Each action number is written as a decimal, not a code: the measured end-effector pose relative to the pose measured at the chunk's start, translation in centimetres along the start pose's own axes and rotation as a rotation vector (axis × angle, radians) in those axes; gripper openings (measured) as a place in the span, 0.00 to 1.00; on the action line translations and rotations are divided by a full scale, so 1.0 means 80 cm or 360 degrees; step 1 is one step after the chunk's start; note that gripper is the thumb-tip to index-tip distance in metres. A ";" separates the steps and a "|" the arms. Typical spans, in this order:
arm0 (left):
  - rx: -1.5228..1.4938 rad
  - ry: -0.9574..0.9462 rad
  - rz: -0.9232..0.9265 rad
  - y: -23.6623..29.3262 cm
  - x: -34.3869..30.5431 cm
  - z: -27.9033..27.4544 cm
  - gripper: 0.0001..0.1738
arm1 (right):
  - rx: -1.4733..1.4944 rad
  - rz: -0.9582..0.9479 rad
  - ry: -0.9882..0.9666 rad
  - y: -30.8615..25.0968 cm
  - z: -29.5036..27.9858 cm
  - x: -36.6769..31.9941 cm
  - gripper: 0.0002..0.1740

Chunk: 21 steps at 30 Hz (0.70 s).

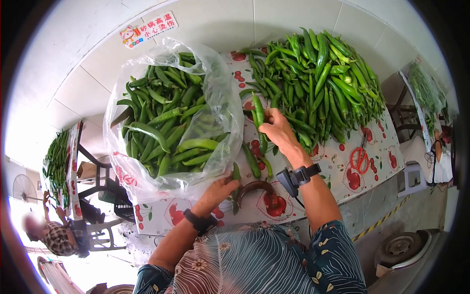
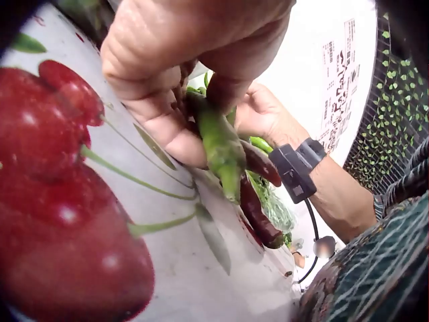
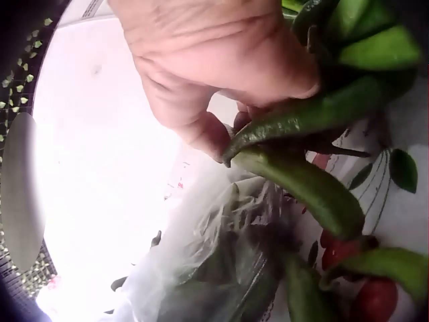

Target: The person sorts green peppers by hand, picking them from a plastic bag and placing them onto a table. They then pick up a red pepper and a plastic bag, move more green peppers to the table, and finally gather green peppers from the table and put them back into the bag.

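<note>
- Peppers, green and slim, fill a clear plastic bag (image 1: pixel 223 117) on the left of the surface (image 1: pixel 156 209), which is covered in a white cloth printed with red fruit.
- Left hand (image 1: pixel 215 193): its grip is closed on one green pepper (image 2: pixel 218 141), pinched between thumb and fingers just beside the bag's near edge, with the narrow end poking out below the fingers.
- Right hand (image 1: pixel 279 130): its grip holds a long pepper (image 3: pixel 308 114) by one end, thumb pressed on it, between the bag and the heap; a paler pepper (image 3: pixel 301 184) touches the fingertips, though whether it too is held I cannot tell.
- Large heap of green peppers (image 1: pixel 323 83) lies at the far right of the surface, against the tiled wall (image 1: pixel 284 19).
- Dark red, curved pepper (image 1: pixel 254 185) rests on the cloth near the left hand.
- Red-handled scissors (image 1: pixel 360 159) lie right of the right forearm.
- Person in a checked shirt (image 1: pixel 58 238) is at the far left, near another pepper-laden table (image 1: pixel 77 171).
</note>
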<state>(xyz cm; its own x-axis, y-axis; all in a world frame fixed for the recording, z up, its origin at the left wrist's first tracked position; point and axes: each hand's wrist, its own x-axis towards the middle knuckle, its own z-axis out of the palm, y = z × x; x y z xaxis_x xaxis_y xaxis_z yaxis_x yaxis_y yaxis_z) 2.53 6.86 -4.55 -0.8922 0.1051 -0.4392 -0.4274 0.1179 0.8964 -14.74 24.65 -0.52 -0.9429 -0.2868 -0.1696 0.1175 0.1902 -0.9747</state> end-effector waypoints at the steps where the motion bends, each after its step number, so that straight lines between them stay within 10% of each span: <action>1: 0.0017 -0.0004 0.0007 0.000 0.000 0.000 0.15 | 0.0141 -0.0048 -0.0017 0.002 -0.003 -0.005 0.24; 15: 0.0021 -0.0095 0.0060 -0.011 0.001 -0.001 0.15 | 0.1224 -0.0711 0.0252 -0.019 -0.050 -0.062 0.17; 21: 0.0247 -0.0101 0.0151 0.003 -0.020 0.013 0.17 | 0.1568 -0.0440 0.0154 0.008 -0.068 -0.062 0.17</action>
<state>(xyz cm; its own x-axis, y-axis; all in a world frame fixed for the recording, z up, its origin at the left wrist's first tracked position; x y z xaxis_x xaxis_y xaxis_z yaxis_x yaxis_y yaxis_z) 4.00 7.78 -3.74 -0.9142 0.1846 -0.3608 -0.3100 0.2548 0.9160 -11.68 31.29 0.47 -0.9917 -0.1186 0.0487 0.0553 -0.7386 -0.6719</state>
